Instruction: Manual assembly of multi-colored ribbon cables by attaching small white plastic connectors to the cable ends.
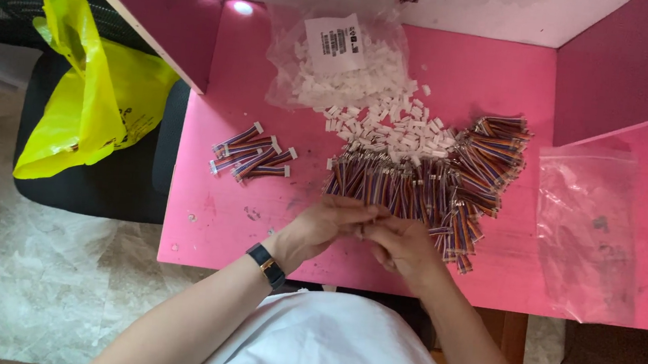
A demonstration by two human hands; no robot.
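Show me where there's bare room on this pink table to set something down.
Bare: the front-left corner of the pink table, below the small wire bundle. Crowded: the middle, with the white connectors, big wire pile, and both hands. The clear bag covers the right.

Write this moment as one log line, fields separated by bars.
left hand and right hand: together at table edge, item between them hidden | wire pile: just beyond hands | connectors: loose behind pile | finished wires: left

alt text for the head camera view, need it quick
A person's left hand and right hand meet over a pink table, beside a large pile of multicoloured wire leads. Behind it lie loose white connectors, with a smaller pile of leads to the left.
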